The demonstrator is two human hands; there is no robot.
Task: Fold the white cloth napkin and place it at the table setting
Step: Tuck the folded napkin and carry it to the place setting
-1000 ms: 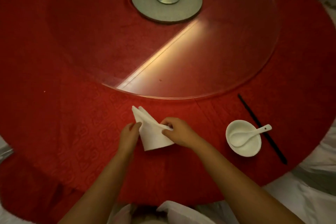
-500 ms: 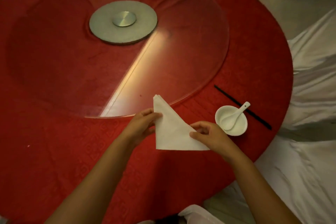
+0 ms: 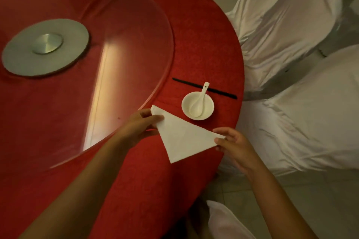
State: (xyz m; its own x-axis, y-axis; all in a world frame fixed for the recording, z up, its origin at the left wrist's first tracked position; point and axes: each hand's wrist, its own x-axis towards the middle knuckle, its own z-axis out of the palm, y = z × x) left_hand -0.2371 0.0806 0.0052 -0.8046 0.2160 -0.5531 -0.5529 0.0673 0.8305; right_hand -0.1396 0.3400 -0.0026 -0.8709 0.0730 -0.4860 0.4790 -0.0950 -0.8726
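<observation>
On the round red table (image 3: 204,54): glass turntable (image 3: 116,25), white-covered chairs (image 3: 291,25) beside. Triangular napkin (image 3: 184,137) near the edge, left hand (image 3: 141,124) and right hand (image 3: 233,143) pinching opposite corners, just beside bowl (image 3: 206,101) with spoon (image 3: 198,103).

Both hands pinching, arms bare, reaching in from near edge.
Left hand (image 3: 141,122) further in: thumb on top, fingers under, closed on a napkin (image 3: 182,137) corner. Right hand (image 3: 233,147) nearer, right: fingertips closed on the opposite corner.
</observation>
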